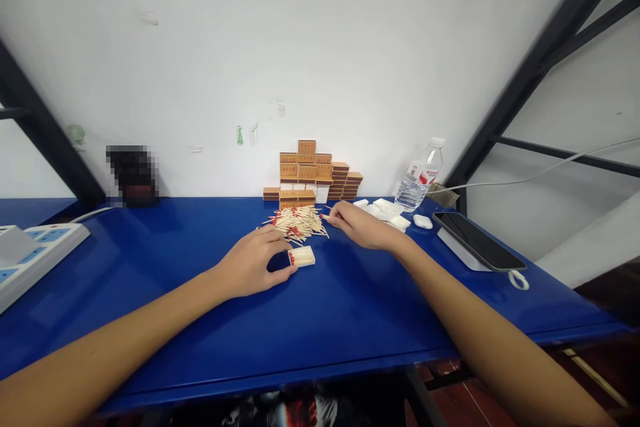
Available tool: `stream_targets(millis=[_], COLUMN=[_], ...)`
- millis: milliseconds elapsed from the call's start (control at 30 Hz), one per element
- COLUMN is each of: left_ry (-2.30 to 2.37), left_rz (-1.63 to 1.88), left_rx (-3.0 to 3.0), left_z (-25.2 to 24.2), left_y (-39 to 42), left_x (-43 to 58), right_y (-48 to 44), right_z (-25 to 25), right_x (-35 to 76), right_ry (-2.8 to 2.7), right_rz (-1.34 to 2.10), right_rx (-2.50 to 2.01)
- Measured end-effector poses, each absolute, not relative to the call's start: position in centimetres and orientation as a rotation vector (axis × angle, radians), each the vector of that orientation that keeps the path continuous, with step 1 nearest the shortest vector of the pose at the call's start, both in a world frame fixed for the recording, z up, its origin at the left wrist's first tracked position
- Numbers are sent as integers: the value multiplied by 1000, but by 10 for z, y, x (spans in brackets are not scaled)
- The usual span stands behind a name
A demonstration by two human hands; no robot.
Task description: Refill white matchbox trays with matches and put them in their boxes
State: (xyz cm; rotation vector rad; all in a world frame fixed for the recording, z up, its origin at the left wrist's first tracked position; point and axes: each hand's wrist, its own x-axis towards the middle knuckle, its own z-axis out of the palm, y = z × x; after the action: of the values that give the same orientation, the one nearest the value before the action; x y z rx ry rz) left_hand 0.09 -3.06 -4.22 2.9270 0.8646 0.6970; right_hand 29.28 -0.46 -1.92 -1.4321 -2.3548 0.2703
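Note:
On the blue table, a white matchbox tray lies with a layer of red-tipped matches inside. My left hand grips its left end between thumb and fingers. Just behind the tray is a loose pile of matches with red heads, pointing many ways. At the pile's right edge my right hand is closed in a pinch, with match ends showing at its fingertips; how many it holds cannot be made out. Several white matchbox trays lie beyond my right hand, partly hidden by it.
Stacked orange-brown matchboxes stand against the wall behind the pile. To the right are a water bottle, a white earphone case and a phone propped on a white block. A power strip sits at the far left.

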Motion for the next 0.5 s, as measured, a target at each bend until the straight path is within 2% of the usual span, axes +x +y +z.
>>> stream_targets(millis=[167, 500], left_ry=[882, 886], left_rz=[704, 651], left_rx=[2876, 2873], left_z=[-41, -40], left_y=[-30, -32], left_x=[2, 2], right_y=[-30, -39], right_z=[-15, -28], right_x=[258, 241], right_ry=[-2496, -2633], right_rz=[440, 351], right_rx=[-1080, -1098])
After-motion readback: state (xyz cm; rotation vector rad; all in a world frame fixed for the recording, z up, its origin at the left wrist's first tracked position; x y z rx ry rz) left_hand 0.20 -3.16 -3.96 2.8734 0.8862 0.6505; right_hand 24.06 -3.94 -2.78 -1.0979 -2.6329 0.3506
